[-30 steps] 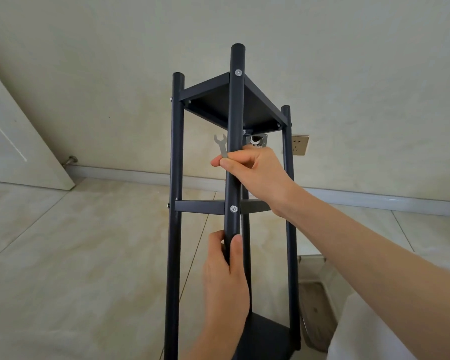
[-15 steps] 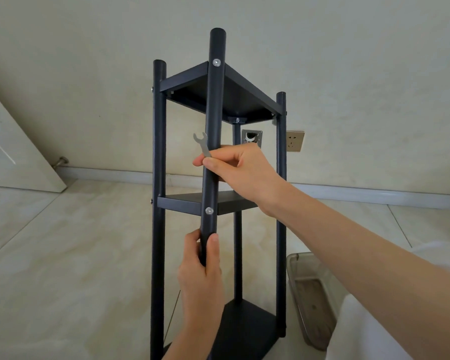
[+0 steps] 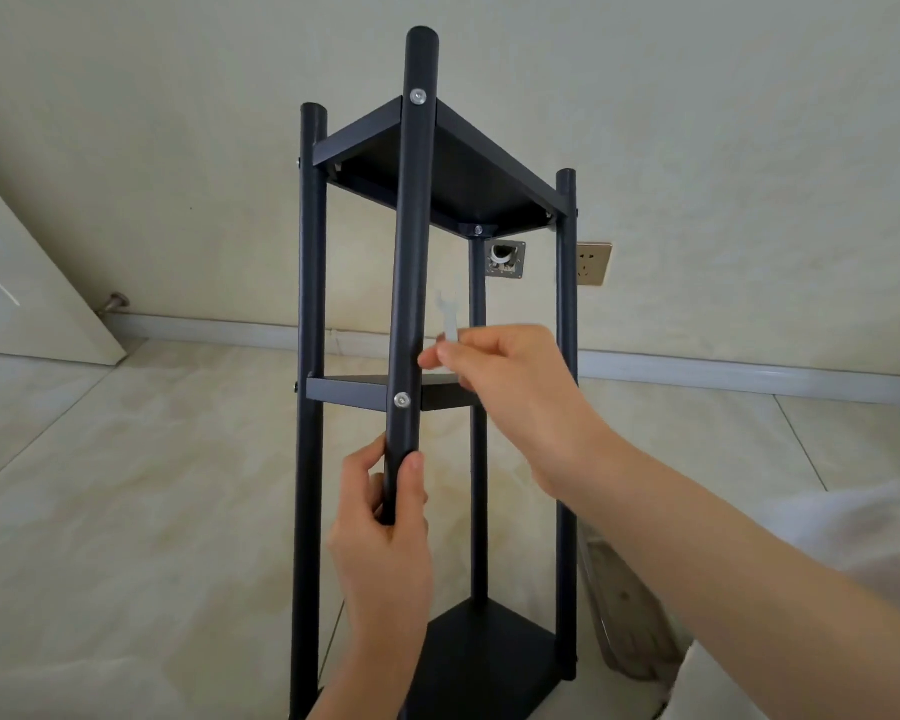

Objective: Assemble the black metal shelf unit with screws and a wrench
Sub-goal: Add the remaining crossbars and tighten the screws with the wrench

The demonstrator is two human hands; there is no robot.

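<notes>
**Shelf unit looks nearly done, just checking screws at this point?**

The black metal shelf unit [image 3: 437, 356] stands upright on the tiled floor [image 3: 126, 511], just in front of the wall, and it looks pretty much put together. All four posts are up, and three shelves sit between them: top, middle and bottom. Screw heads show on the near post [image 3: 411, 252] at the top shelf [image 3: 418, 97] and the middle shelf [image 3: 401, 400], plus one under the far corner of the top shelf. The joints at the bottom shelf can't be made out from here.

The person's left hand [image 3: 385, 537] has its grip clamped on the near post just below the middle screw, steadying the frame. The right hand [image 3: 500, 387] pinches a small flat wrench [image 3: 448, 317] between its fingertips, open end pointing up, just right of the post and a bit above the middle shelf. It's blurred, and it isn't on any screw.

So my guess: the building part is done, and what's left is a final tightening round, maybe that middle screw next since the wrench is closest to it. A wall socket [image 3: 593, 263] and an open wall box sit behind the frame.
</notes>
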